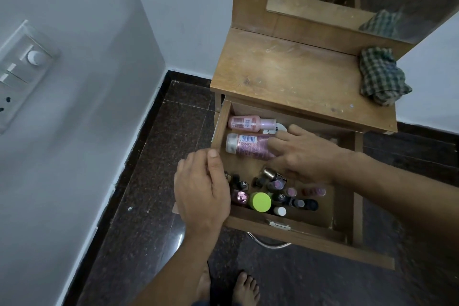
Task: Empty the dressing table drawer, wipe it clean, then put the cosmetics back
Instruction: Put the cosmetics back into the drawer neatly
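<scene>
A crumpled checked cloth [382,76] is laid at the right rear of the wooden worktop [285,74]. In the open drawer [313,230] beneath it, two pink bottles [248,144] are laid on their sides at the back. Small bottles [280,197] are stood together at the front.

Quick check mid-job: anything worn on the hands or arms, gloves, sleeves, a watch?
No. The left hand and right hand are bare, with no gloves, rings or watch showing. No sleeve shows on the left forearm or the right forearm.
</scene>
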Available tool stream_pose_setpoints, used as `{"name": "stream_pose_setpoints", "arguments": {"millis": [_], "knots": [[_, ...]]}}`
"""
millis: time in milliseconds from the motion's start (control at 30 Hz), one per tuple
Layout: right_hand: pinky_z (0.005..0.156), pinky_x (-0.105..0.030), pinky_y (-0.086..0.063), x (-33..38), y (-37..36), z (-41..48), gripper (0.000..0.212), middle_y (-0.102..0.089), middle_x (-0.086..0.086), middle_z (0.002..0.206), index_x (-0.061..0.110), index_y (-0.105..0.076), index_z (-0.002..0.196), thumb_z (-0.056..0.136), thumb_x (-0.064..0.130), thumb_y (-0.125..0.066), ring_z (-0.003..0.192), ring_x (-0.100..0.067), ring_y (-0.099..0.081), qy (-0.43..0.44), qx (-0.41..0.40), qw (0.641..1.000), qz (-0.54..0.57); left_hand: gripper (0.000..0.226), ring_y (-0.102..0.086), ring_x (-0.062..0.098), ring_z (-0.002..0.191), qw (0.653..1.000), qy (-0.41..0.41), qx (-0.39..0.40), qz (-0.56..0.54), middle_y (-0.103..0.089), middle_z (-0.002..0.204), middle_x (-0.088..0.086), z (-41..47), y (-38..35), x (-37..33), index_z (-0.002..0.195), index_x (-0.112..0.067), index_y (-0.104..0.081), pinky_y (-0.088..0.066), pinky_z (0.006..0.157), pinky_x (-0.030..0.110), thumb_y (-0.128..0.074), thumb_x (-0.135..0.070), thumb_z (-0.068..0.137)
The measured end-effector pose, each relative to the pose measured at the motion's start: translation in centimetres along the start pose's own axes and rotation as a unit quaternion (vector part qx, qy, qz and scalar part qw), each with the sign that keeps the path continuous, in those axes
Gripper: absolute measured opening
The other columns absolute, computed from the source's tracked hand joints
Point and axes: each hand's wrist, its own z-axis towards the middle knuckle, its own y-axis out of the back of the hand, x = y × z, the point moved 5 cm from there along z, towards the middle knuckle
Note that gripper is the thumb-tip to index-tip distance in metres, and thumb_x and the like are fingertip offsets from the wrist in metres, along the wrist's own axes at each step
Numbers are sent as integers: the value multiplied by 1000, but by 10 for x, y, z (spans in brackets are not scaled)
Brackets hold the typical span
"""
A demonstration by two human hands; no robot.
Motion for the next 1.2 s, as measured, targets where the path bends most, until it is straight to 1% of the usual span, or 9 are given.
{"name": "stream_pose_setpoints", "arguments": {"millis": [100,200,267,467,567,667,800,967,1200], "knots": [[83,-40,-33,-2,-1,7,36,-55,0,106,32,-70,111,76,37,-76,97,-20,-50,23,28,999,-16,46,-48,10,80,1000,-3,1,2,-65,85,-6,0,0,0,93,-16,-67,-37,72,29,-29,-37,106],[85,-41,-27,-2,1,13,53,-55,1,110,31,-64,130,78,37,-74,100,-20,-51,37,30,999,-28,47,-50,11,81,1000,-5,3,-1,-66,86,-6,0,1,-1,95,-16,-68,-41,72,32,-28,-38,105],[87,-41,-23,-3,1,17,57,-54,0,114,31,-58,137,81,37,-71,104,-21,-50,40,39,998,-38,48,-51,12,82,1000,-2,5,-4,-66,86,-6,0,0,-2,95,-15,-68,-42,73,34,-28,-39,105],[95,-44,-18,-2,-2,26,68,-48,0,124,35,-51,143,79,37,-73,117,-22,-45,57,76,995,-43,48,-53,15,82,1000,-10,12,-2,-66,87,-6,0,-1,-2,96,-16,-68,-44,74,38,-27,-41,105],[96,-47,-19,-2,-1,30,75,-47,1,119,36,-50,143,73,41,-78,113,-22,-44,71,79,993,-55,48,-53,15,81,1000,-13,12,1,-65,87,-6,-1,-1,-2,96,-16,-68,-44,73,39,-27,-41,105],[99,-48,-18,-1,-1,33,72,-47,1,120,37,-54,139,72,42,-79,114,-22,-43,79,89,991,-60,49,-53,15,81,1000,-15,17,3,-65,86,-7,-1,-1,-1,95,-16,-67,-45,73,40,-26,-42,106],[98,-52,-20,1,-1,35,58,-49,1,117,39,-65,123,68,46,-83,113,-23,-45,96,89,990,-57,49,-53,15,81,1000,-16,17,4,-65,86,-7,-1,-1,-2,95,-17,-67,-45,73,40,-26,-42,105],[102,-52,-18,-3,-1,31,48,-48,0,120,31,-67,116,72,43,-80,114,-23,-43,91,85,991,-55,49,-53,15,81,1000,-19,16,4,-65,86,-7,-1,-1,-3,95,-16,-68,-44,73,39,-27,-42,105],[100,-52,-23,2,-6,32,66,-48,0,116,28,-66,122,62,48,-84,110,-23,-45,105,66,990,-60,51,-53,16,81,999,-24,22,7,-64,86,-7,-1,-1,-3,95,-16,-67,-44,73,41,-25,-43,106]]}}
